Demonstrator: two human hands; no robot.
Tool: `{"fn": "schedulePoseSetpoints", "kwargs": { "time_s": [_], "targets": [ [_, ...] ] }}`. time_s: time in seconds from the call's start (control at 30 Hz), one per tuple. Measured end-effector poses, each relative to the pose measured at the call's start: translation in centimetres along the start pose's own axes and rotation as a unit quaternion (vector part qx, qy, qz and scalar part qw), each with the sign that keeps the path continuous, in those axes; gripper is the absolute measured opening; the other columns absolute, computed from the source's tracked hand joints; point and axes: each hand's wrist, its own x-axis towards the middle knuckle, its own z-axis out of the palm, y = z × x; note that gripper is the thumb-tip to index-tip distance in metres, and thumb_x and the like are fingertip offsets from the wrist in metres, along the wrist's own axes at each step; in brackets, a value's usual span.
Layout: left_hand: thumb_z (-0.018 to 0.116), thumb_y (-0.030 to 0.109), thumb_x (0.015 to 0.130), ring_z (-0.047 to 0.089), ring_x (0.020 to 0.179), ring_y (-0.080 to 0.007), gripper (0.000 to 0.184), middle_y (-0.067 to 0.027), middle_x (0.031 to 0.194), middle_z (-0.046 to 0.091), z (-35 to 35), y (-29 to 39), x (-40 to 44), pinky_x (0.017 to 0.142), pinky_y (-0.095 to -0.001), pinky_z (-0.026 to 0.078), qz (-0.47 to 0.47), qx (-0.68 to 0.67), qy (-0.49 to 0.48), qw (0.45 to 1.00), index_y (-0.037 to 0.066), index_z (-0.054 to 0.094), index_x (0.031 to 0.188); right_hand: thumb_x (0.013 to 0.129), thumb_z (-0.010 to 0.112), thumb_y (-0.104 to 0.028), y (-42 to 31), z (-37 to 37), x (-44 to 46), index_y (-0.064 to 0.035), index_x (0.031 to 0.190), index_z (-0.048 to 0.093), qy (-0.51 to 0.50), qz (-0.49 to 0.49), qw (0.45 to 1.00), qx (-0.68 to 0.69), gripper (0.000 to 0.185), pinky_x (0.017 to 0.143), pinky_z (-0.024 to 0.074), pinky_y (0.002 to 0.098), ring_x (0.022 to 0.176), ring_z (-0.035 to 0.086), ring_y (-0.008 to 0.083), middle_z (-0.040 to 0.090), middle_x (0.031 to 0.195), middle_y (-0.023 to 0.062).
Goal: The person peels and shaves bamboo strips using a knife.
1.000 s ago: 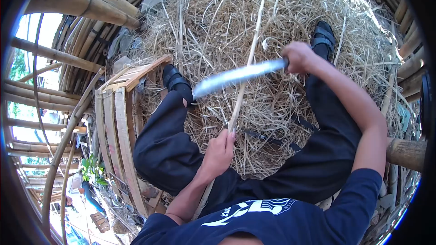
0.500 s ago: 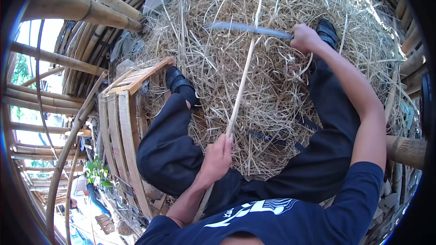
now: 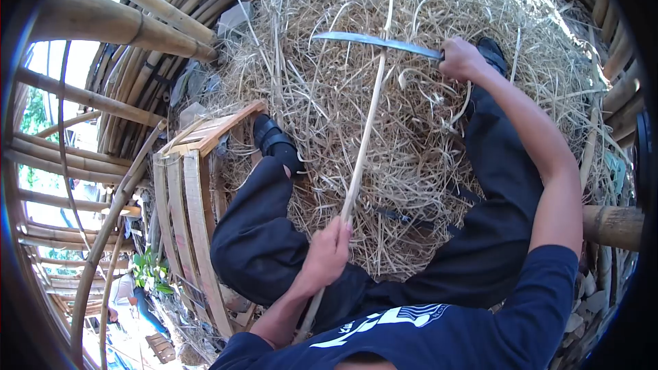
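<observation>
My left hand (image 3: 325, 255) is closed round a long pale bamboo strip (image 3: 368, 133), which runs from beside my lap up and away over the shavings. In my right hand (image 3: 463, 59) is the dark handle of a long curved knife (image 3: 373, 40). Its blade points left and lies across the far part of the strip, seeming to touch it. Between my outstretched legs spreads a thick heap of thin bamboo shavings (image 3: 384, 226). The end of the strip near my body is partly hidden by my left forearm.
A wooden slatted crate (image 3: 179, 212) stands by my left leg. Bamboo poles (image 3: 103, 24) form an open frame at left, and a bamboo pole (image 3: 612, 228) juts in at right. Beyond the frame, another person (image 3: 123, 291) is partly visible at lower left.
My left hand and the near part of the strip sit slightly lower in view. The blade, blurred before, now looks sharp and stays across the strip. The surroundings have shifted slightly.
</observation>
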Motion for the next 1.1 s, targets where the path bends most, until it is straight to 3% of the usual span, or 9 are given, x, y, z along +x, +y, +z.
{"fn": "schedulePoseSetpoints", "kwargs": {
  "time_s": [0.1,0.2,0.27,0.33,0.43,0.7,0.8,0.93,1.1],
  "targets": [
    [0.044,0.019,0.103,0.043,0.05,-0.0073,0.025,-0.0008,0.056,0.045,0.4,-1.0,0.2,0.047,-0.0279,0.036,0.01,0.014,-0.006,1.0,0.001,0.051,0.086,0.069,0.055,-0.009,-2.0,0.6,-2.1,0.0013,0.085,0.071,-0.061,-0.026,0.997,0.046,0.024,0.076,0.0566,0.0411,0.076,0.068,0.0344,0.068,0.081,0.021],
    [0.045,0.019,0.102,0.047,0.047,-0.0141,0.024,-0.0068,0.056,0.047,0.2,-2.0,0.4,0.047,-0.0326,0.037,0.013,0.016,-0.003,1.0,0.0,0.051,0.088,0.066,0.061,-0.015,-3.2,2.9,-3.5,-0.0036,0.08,0.071,-0.052,-0.214,0.972,-0.087,0.021,0.078,0.0563,0.0403,0.077,0.068,0.0342,0.069,0.081,0.0191],
    [0.046,0.018,0.101,0.051,0.045,-0.0215,0.023,-0.0132,0.054,0.049,0.1,-2.7,-0.5,0.047,-0.0381,0.037,0.028,0.032,0.0,0.999,0.0,0.052,0.089,0.066,0.065,-0.019,-2.9,1.9,-2.3,-0.007,0.083,0.072,-0.077,-0.183,0.97,-0.141,0.022,0.079,0.0558,0.0411,0.086,0.068,0.0316,0.07,0.088,0.0149],
    [0.046,0.019,0.101,0.048,0.045,-0.0181,0.024,-0.0117,0.053,0.046,-0.2,-2.6,-0.8,0.047,-0.0369,0.036,-0.017,0.002,0.002,1.0,-0.001,0.052,0.089,0.07,0.062,-0.019,-0.8,0.7,-0.2,-0.0023,0.088,0.072,-0.069,0.034,0.997,-0.012,0.026,0.08,0.0551,0.0421,0.088,0.068,0.0326,0.07,0.093,0.0176],
    [0.046,0.019,0.101,0.048,0.047,-0.0175,0.023,-0.0119,0.055,0.047,-0.2,-2.0,-0.1,0.048,-0.0359,0.037,0.002,-0.008,-0.009,1.0,0.0,0.051,0.089,0.071,0.06,-0.017,0.6,0.3,0.6,0.0028,0.086,0.07,0.052,0.012,0.998,-0.013,0.027,0.08,0.0548,0.0434,0.085,0.068,0.0341,0.069,0.09,0.0219],
    [0.045,0.019,0.102,0.047,0.05,-0.0144,0.024,-0.0088,0.058,0.048,-0.3,-3.5,-0.6,0.05,-0.0336,0.038,0.017,0.009,-0.009,1.0,0.0,0.052,0.089,0.067,0.061,-0.013,-2.5,1.6,-2.7,-0.003,0.081,0.071,-0.078,-0.195,0.971,-0.111,0.02,0.08,0.055,0.0432,0.08,0.068,0.0348,0.07,0.085,0.0178],
    [0.045,0.019,0.102,0.046,0.051,-0.0125,0.025,-0.0068,0.058,0.048,-0.6,-3.3,-0.8,0.049,-0.0323,0.038,-0.026,-0.044,-0.006,0.999,0.0,0.052,0.088,0.07,0.059,-0.015,1.9,2.1,1.6,0.0013,0.082,0.069,0.036,0.025,0.999,-0.009,0.022,0.08,0.0555,0.043,0.082,0.068,0.0348,0.068,0.084,0.0211],
    [0.046,0.021,0.102,0.042,0.05,-0.0085,0.026,-0.0007,0.057,0.045,-0.4,-2.3,0.0,0.048,-0.0293,0.036,-0.03,-0.091,-0.033,0.995,0.001,0.051,0.088,0.071,0.057,-0.012,2.2,1.3,0.7,0.0055,0.082,0.068,0.039,0.015,0.998,0.038,0.023,0.078,0.0554,0.0445,0.076,0.068,0.0374,0.067,0.081,0.0239],
    [0.045,0.02,0.103,0.042,0.051,-0.0066,0.025,0.0006,0.058,0.045,-0.9,-2.3,-0.5,0.048,-0.0274,0.036,-0.076,-0.097,-0.038,0.992,0.002,0.051,0.087,0.066,0.061,-0.014,-1.3,2.8,-3.4,-0.0072,0.077,0.072,-0.055,-0.17,0.982,-0.06,0.017,0.076,0.0559,0.0421,0.077,0.068,0.0329,0.069,0.079,0.0183]
  ]
}}
